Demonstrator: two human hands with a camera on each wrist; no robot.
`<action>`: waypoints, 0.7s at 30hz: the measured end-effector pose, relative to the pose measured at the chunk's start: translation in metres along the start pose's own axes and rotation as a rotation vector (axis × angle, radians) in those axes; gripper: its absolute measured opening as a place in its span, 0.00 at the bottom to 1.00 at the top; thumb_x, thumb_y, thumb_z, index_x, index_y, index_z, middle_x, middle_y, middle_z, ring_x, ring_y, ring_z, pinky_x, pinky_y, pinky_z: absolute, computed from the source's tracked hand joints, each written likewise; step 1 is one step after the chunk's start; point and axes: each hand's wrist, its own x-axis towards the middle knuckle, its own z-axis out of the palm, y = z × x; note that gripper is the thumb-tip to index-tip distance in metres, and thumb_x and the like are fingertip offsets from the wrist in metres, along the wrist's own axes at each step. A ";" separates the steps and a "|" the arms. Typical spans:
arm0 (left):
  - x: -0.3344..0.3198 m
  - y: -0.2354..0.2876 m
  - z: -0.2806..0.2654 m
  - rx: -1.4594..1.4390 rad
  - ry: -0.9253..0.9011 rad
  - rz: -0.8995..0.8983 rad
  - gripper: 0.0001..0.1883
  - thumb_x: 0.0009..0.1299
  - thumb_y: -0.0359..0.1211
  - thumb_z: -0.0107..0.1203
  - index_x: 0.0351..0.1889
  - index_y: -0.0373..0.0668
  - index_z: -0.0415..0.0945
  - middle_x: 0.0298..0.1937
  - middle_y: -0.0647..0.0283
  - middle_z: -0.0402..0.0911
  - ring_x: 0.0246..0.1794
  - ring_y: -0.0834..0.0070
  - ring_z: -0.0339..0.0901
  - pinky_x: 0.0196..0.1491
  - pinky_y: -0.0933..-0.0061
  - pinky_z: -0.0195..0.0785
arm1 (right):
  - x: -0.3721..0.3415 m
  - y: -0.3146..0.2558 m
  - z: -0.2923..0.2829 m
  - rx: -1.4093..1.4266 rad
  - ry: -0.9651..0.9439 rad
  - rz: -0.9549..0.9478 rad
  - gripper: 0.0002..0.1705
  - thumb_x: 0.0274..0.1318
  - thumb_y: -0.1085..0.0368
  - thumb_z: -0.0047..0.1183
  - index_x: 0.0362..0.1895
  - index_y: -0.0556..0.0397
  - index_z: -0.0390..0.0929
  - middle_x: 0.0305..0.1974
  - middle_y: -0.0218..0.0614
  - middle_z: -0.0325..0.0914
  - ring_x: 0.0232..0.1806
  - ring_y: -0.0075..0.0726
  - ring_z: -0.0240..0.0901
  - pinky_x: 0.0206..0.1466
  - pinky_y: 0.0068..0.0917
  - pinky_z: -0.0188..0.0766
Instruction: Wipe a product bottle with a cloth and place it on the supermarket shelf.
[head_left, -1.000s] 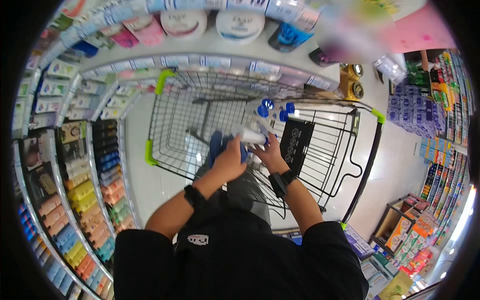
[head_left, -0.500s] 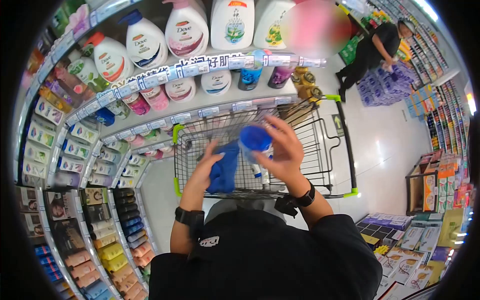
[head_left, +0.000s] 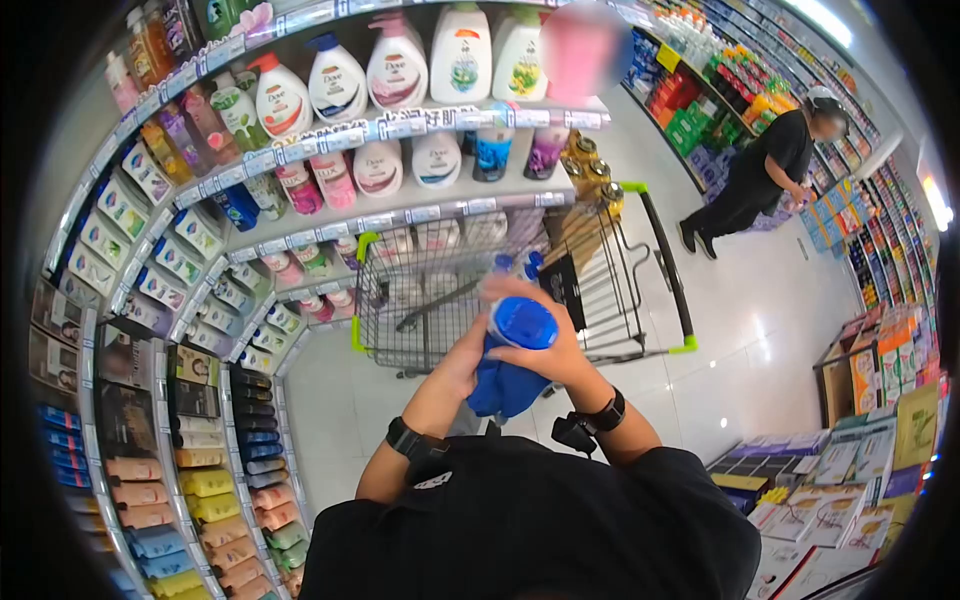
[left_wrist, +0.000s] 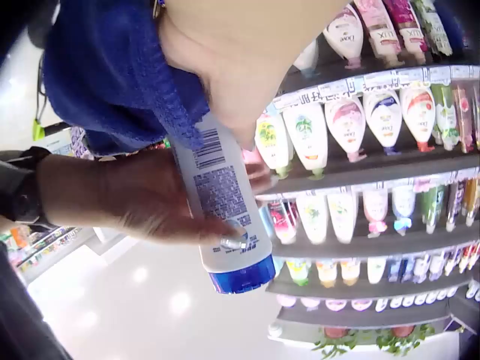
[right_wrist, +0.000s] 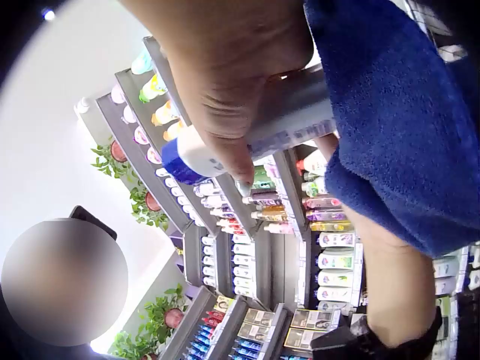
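A white bottle with a blue cap (head_left: 527,323) stands between my hands, cap toward my head. My right hand (head_left: 560,350) grips it around the upper body, and its thumb lies along the printed back of the bottle (left_wrist: 217,180) in the left wrist view. In my left hand (head_left: 455,365) is a dark blue cloth (head_left: 505,388), held around the bottle's lower end. The cloth (right_wrist: 401,127) covers that end in the right wrist view. Both hands are above the near side of a shopping cart (head_left: 420,345).
Bottles with blue caps (head_left: 530,265) lie in the cart. Beyond it, shelves (head_left: 400,212) carry rows of pump bottles (head_left: 398,75). More stocked shelves curve along the left. Boxes (head_left: 810,510) are stacked at the right. A person in black (head_left: 770,165) stands in the aisle.
A second ago the bottle was tilted low over the cart. Half a second ago the cloth and bottle were apart; now my left hand has brought the cloth against the bottle's lower end.
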 end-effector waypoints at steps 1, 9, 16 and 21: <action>-0.007 -0.010 0.003 0.068 0.018 0.047 0.22 0.72 0.47 0.37 0.56 0.44 0.65 0.51 0.62 0.73 0.51 0.74 0.70 0.53 0.73 0.65 | -0.015 0.003 0.000 -0.066 0.026 0.018 0.31 0.33 0.69 0.64 0.48 0.59 0.71 0.48 0.43 0.72 0.51 0.36 0.69 0.58 0.33 0.61; -0.095 0.000 0.009 0.013 0.183 0.571 0.20 0.68 0.35 0.43 0.57 0.41 0.62 0.54 0.58 0.68 0.53 0.71 0.67 0.53 0.71 0.62 | -0.070 -0.033 0.017 -0.377 0.212 0.011 0.22 0.33 0.66 0.63 0.39 0.57 0.73 0.33 0.42 0.77 0.36 0.41 0.77 0.42 0.28 0.71; -0.155 0.013 0.042 0.310 -0.019 0.775 0.28 0.65 0.30 0.44 0.64 0.39 0.53 0.62 0.56 0.58 0.64 0.68 0.55 0.63 0.71 0.50 | -0.076 -0.046 0.052 -0.408 0.157 0.153 0.23 0.32 0.62 0.62 0.38 0.55 0.73 0.29 0.46 0.76 0.31 0.50 0.75 0.35 0.35 0.71; -0.180 0.021 0.012 1.381 0.202 1.054 0.31 0.64 0.38 0.48 0.63 0.36 0.55 0.61 0.51 0.62 0.62 0.60 0.59 0.64 0.66 0.46 | -0.067 -0.051 0.091 -0.501 0.128 0.195 0.22 0.29 0.54 0.58 0.33 0.51 0.73 0.25 0.47 0.76 0.28 0.54 0.74 0.32 0.43 0.71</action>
